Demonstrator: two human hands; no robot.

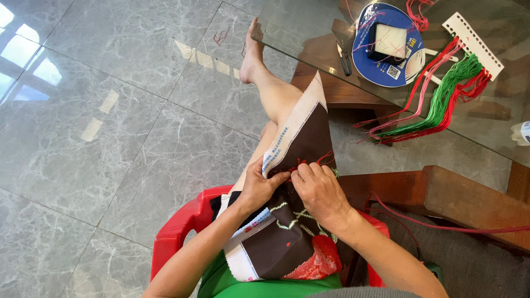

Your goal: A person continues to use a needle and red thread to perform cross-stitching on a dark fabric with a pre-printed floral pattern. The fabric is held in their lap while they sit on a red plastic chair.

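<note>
Grey marble floor [110, 127] (window glare), glass table [309, 27].

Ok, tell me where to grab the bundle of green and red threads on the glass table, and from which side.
Grip the thread bundle near its upper right end, just below the white punched card where the strands gather tight. Come from above, pinching across the strands: they lie flat on the glass table. The lower left ends fan out loose, so a grip there would probably catch only a few.

Your dark brown canvas [298, 165], white-edged and partly stitched in red and green, drapes over your lap, its upper edge pinched.
</note>
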